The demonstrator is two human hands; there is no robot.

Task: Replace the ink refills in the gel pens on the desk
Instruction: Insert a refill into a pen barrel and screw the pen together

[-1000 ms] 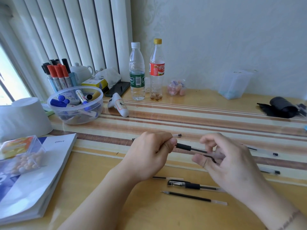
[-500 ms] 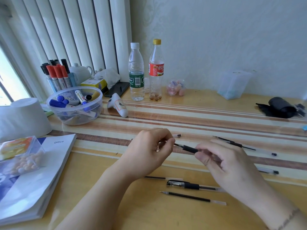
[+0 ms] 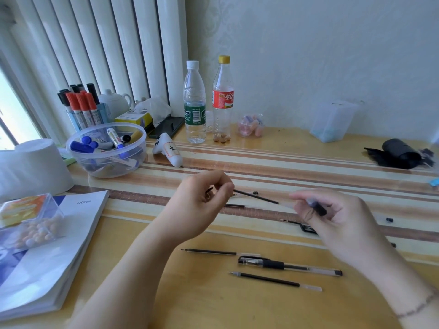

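From the head camera, the left hand (image 3: 202, 203) pinches a thin black refill (image 3: 255, 197) between thumb and fingers, closed on its near end. The refill slants right and slightly down above the desk (image 3: 213, 305), its far end meeting the mouth of a clear pen barrel (image 3: 306, 204). The right hand (image 3: 337, 222) is closed on that barrel, fingers wrapped around its black grip section; the barrel is blurred, so how far the refill sits inside cannot be told.

Below the hands, near the front of the desk, lie two loose refills (image 3: 273, 280) and, between them, a whole gel pen (image 3: 289, 265) with its cap on. Another pen (image 3: 306, 227) lies partly hidden under the right hand.

At the left stand a clear bowl of markers (image 3: 107, 148) and a book (image 3: 59, 245). Two plastic bottles (image 3: 194, 103) stand against the wall.
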